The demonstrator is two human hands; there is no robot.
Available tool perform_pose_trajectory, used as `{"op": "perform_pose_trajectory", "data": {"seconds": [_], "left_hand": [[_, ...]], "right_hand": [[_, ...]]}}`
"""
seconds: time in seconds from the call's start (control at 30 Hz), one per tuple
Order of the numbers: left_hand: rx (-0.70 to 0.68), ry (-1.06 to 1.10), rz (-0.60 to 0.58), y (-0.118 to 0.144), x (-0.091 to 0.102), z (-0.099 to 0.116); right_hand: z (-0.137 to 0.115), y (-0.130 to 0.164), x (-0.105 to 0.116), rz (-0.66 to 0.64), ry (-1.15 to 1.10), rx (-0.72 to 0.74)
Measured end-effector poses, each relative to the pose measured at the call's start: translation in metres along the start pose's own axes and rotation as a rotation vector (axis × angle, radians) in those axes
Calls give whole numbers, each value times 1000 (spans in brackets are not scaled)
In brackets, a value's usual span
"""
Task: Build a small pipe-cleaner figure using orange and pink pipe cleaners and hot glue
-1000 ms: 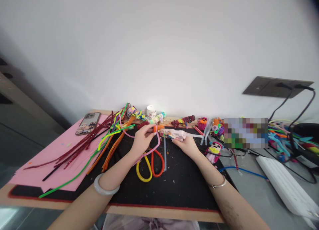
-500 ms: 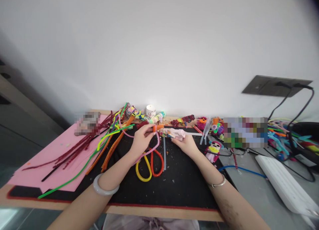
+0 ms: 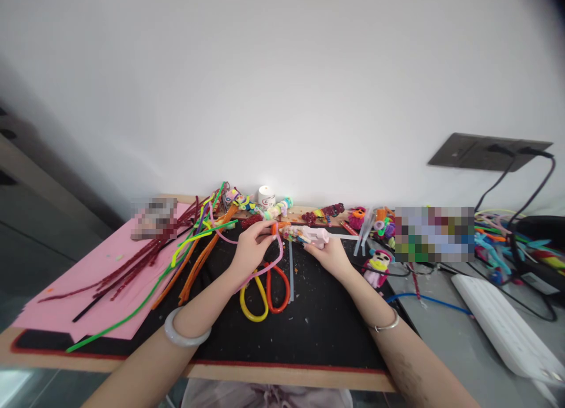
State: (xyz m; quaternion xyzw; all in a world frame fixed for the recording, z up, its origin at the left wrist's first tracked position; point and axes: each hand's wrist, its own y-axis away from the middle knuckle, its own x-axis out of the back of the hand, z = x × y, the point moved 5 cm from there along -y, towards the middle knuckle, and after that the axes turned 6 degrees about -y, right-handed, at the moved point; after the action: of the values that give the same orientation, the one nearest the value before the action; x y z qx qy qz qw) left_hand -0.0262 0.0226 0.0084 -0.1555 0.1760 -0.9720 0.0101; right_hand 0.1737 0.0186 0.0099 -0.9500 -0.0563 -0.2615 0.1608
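My right hand (image 3: 329, 256) is closed round a pale pink hot glue gun (image 3: 316, 236). A clear glue stick (image 3: 344, 236) pokes out of its rear, and its front end points left toward my other hand. My left hand (image 3: 253, 246) pinches a small orange fuzzy piece (image 3: 282, 225) together with a pink pipe cleaner (image 3: 279, 252), which loops down below the fingers. The gun's tip is close to the orange piece; whether they touch I cannot tell. Below my hands lie scissors with one yellow and one red handle loop (image 3: 279, 309), their blades hidden.
Pink sheets (image 3: 119, 266) bear dark red pipe cleaners (image 3: 128, 272) at the left. A white tape roll (image 3: 266, 197) stands by the wall. A pink doll with a yellow scarf (image 3: 378, 268) and a white power strip (image 3: 503, 325) are at the right. Glue sticks (image 3: 363, 234) lie nearby.
Both hands stay in nearly the same place. The orange piece in my left hand has tilted slightly, with less of it showing.
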Motion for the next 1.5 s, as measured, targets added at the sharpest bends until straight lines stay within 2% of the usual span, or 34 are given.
{"op": "perform_pose_trajectory", "data": {"seconds": [1.5], "left_hand": [[7,14,-33,3,-2,1]], "right_hand": [[4,-1,4,89,25,-5]]}}
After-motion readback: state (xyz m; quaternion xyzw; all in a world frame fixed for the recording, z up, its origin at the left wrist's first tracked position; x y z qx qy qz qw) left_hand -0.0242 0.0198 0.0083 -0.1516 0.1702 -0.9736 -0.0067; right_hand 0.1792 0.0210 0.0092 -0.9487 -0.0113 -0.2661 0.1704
